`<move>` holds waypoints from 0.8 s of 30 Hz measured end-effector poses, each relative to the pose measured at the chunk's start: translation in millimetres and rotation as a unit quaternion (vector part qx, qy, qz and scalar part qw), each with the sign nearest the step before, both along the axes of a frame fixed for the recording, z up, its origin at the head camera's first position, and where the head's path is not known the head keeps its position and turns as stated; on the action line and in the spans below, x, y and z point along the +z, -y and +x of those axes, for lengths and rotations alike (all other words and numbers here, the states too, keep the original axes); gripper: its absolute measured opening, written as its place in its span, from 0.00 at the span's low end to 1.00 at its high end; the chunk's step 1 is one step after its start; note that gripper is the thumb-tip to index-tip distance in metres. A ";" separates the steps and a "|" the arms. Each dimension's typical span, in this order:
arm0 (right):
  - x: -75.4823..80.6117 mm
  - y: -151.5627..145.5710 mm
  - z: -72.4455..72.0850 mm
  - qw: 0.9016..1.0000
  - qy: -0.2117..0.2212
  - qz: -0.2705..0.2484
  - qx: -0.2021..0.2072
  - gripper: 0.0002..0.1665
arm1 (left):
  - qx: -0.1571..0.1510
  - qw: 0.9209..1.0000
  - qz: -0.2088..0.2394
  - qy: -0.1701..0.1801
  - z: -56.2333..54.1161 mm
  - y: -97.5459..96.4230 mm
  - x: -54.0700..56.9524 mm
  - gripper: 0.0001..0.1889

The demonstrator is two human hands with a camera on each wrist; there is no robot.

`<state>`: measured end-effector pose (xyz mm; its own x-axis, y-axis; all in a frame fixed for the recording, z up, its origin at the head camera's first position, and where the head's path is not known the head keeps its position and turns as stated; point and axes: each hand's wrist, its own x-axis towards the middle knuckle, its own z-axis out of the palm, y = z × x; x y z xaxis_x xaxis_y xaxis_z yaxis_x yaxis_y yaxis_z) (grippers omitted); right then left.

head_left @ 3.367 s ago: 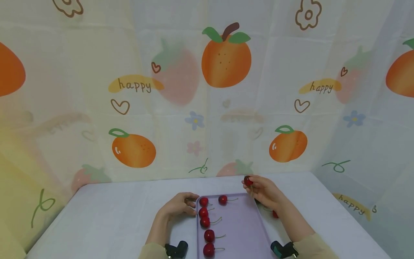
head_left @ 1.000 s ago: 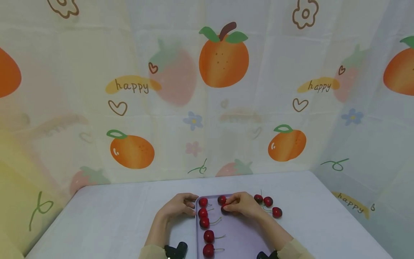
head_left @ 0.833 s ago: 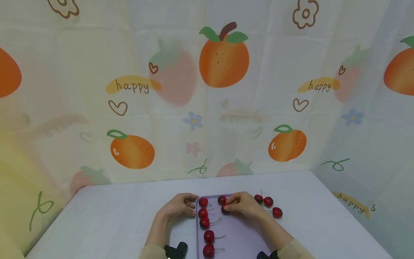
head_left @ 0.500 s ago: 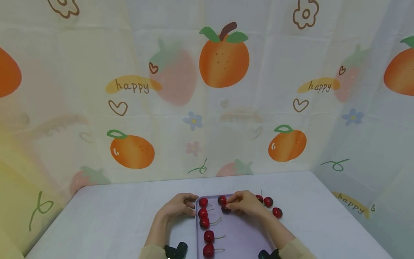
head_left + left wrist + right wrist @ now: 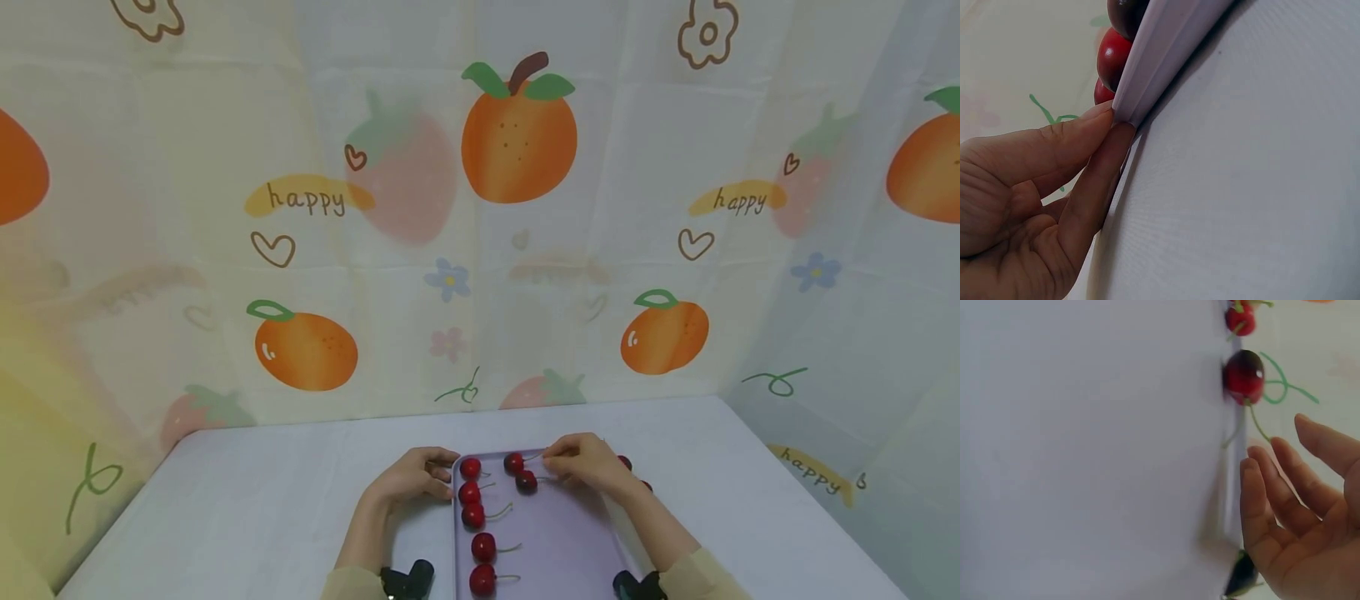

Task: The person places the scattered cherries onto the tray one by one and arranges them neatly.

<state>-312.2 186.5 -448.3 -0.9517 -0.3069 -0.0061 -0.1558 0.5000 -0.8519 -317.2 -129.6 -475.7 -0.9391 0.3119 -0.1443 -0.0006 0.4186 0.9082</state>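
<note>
A lilac tray (image 5: 558, 542) lies on the table with several red cherries (image 5: 483, 547) in a column along its left side. Two more sit to the right of that column near the far edge: a far cherry (image 5: 513, 463) and a dark cherry (image 5: 527, 482) close before it, stems pointing right. My left hand (image 5: 412, 482) pinches the tray's left rim (image 5: 1147, 62) between thumb and fingers near the far corner. Over the far right part of the tray, my right hand (image 5: 588, 462) is empty; its thumb and fingers (image 5: 1282, 494) stand apart beside a cherry's stem (image 5: 1257, 424).
On the white table (image 5: 247, 508), right of the tray, loose cherries (image 5: 626, 462) show partly behind my right hand and forearm. A fruit-printed cloth (image 5: 517, 275) hangs behind the table. Each wrist carries a black camera, such as the right one (image 5: 641, 586).
My right hand brought a cherry from the right into the tray, placed it before the far one, then let go and drew back to the right. My left hand stayed at the rim.
</note>
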 end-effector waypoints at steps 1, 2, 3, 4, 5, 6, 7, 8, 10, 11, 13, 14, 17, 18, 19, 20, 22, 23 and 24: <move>1.6 -2.3 0.0 1.000 0.000 -0.002 -0.003 0.15 | 0.000 1.000 0.000 0.001 0.0 0.0 0.0 0.30; 3.3 -4.9 -0.2 1.000 0.002 -0.003 -0.008 0.15 | 0.001 1.000 0.000 0.001 -0.1 0.0 -0.1 0.30; 5.5 -7.5 -0.2 1.000 0.005 -0.005 -0.013 0.16 | 0.001 1.000 0.000 0.001 -0.2 0.0 -0.3 0.30; 7.4 -10.3 -0.6 1.000 0.005 -0.006 -0.017 0.16 | 0.001 1.000 0.001 0.002 -0.2 -0.1 -0.2 0.30; 9.6 -13.2 -0.9 1.000 0.007 -0.009 -0.021 0.17 | 0.001 1.000 0.002 0.002 -0.1 -0.1 -0.2 0.30; 11.6 -16.4 -1.4 1.000 0.008 -0.011 -0.026 0.18 | 0.001 1.000 0.002 0.002 -0.1 -0.2 -0.3 0.30; 13.5 -19.6 -1.9 0.999 0.010 -0.015 -0.030 0.19 | 0.001 1.000 0.003 0.002 -0.1 -0.3 -0.5 0.30; 15.3 -23.0 -2.5 0.999 0.010 -0.017 -0.034 0.19 | 0.001 1.000 0.003 0.001 0.0 -0.3 -0.6 0.30; 18.3 -30.1 -3.8 0.999 0.011 -0.020 -0.042 0.20 | 0.002 1.000 0.004 0.002 0.0 -0.3 -0.6 0.30; 19.6 -33.7 -4.1 0.999 0.013 -0.023 -0.048 0.21 | 0.003 1.000 0.003 0.001 -0.1 -0.3 -0.4 0.30; 21.4 -41.6 -4.2 0.998 0.013 -0.024 -0.056 0.22 | 0.004 1.000 0.003 0.001 -0.2 -0.3 0.1 0.30; 22.1 -45.7 -3.7 0.998 0.012 -0.023 -0.058 0.22 | 0.004 1.000 0.002 0.001 -0.2 -0.3 0.3 0.30; 22.7 -58.6 -1.5 0.998 0.010 -0.021 -0.065 0.23 | 0.003 1.000 0.005 0.001 -0.2 -0.1 0.7 0.30; 22.4 -63.5 -1.1 0.998 0.008 -0.018 -0.065 0.23 | 0.002 1.000 0.006 0.001 -0.1 0.0 0.8 0.30; 21.8 -68.2 -0.6 0.997 0.007 -0.017 -0.068 0.24 | 0.000 1.000 0.006 0.001 0.1 0.1 0.6 0.30; 21.0 -72.7 -0.2 0.997 0.008 -0.016 -0.075 0.24 | -0.002 1.000 0.009 0.001 0.2 0.5 0.3 0.30; 18.8 -81.3 -0.5 0.996 0.008 -0.011 -0.088 0.24 | -0.007 1.000 0.015 0.003 0.5 1.2 0.0 0.30; 17.9 -85.5 -1.3 0.996 0.007 -0.007 -0.094 0.25 | -0.009 1.000 0.018 0.004 0.4 1.7 0.0 0.30; 17.0 -89.7 -2.2 0.995 0.008 -0.007 -0.098 0.25 | -0.010 1.000 0.019 0.004 0.3 1.9 -0.1 0.30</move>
